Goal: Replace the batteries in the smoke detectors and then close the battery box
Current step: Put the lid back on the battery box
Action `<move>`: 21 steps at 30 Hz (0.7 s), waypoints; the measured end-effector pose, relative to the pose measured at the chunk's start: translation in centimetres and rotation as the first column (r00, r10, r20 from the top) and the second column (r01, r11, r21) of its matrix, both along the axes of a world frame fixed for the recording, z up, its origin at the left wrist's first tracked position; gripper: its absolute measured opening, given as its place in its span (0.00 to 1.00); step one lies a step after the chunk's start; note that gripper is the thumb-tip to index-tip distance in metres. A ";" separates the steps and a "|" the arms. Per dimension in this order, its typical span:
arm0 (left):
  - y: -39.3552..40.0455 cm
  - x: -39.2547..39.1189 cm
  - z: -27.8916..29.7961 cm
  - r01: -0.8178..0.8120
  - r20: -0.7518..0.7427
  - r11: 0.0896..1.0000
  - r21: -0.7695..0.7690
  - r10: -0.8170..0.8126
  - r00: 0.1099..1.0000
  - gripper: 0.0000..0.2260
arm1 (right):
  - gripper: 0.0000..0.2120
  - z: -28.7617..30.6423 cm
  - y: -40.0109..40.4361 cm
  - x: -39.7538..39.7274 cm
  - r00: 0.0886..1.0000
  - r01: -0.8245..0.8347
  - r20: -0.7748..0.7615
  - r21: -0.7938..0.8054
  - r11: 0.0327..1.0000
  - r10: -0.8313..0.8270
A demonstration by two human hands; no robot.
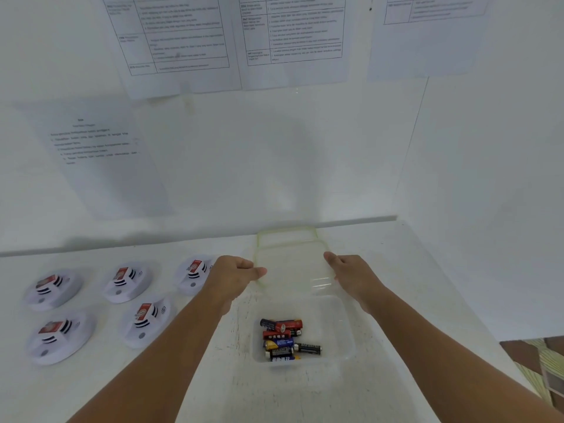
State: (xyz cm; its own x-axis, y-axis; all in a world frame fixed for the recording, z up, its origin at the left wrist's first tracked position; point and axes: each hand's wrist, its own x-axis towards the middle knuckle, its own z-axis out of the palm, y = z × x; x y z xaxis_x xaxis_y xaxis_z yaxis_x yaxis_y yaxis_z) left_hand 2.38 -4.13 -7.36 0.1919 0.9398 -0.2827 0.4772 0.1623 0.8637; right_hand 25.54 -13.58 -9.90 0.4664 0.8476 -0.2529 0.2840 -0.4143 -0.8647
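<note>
A clear plastic battery box [345, 328] stands open on the white table, with several batteries [287, 338] lying loose in it. Just behind the box, both hands hold its clear lid [293, 267], which has a pale green rim and is lifted off the table. My left hand [235, 274] grips the lid's left edge and my right hand [351, 274] its right edge. Several white round smoke detectors [134, 280] lie on their backs at the left, each with a red battery showing in its compartment.
A white wall with taped printed sheets [180, 41] rises right behind the table. A side wall closes off the right. The table's right edge [518, 370] drops to a patterned floor at the lower right.
</note>
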 end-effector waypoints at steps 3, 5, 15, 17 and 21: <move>0.0 -0.1 0.2 0.022 -0.020 1.000 0.014 -0.022 1.000 0.22 | 0.22 0.0 0.2 0.3 1.000 -0.003 0.009 -0.008 1.000 0.003; -0.1 -0.2 0.3 0.052 -0.061 0.998 0.032 -0.050 0.997 0.22 | 0.22 0.4 0.3 0.4 0.998 -0.012 0.058 -0.019 1.000 0.013; -5.2 2.3 2.2 0.526 -0.626 0.745 0.410 -0.189 0.756 0.20 | 0.24 4.4 4.3 -1.2 0.648 -0.349 0.681 -0.132 0.928 0.340; -5.6 3.0 2.1 0.571 -0.704 0.740 0.355 -0.189 0.684 0.23 | 0.24 4.3 5.0 -1.4 0.576 -0.370 0.678 -0.281 0.885 0.456; -5.5 3.1 1.9 0.550 -0.754 0.767 0.330 -0.137 0.643 0.27 | 0.25 4.3 4.9 -1.0 0.590 -0.332 0.669 -0.310 0.891 0.452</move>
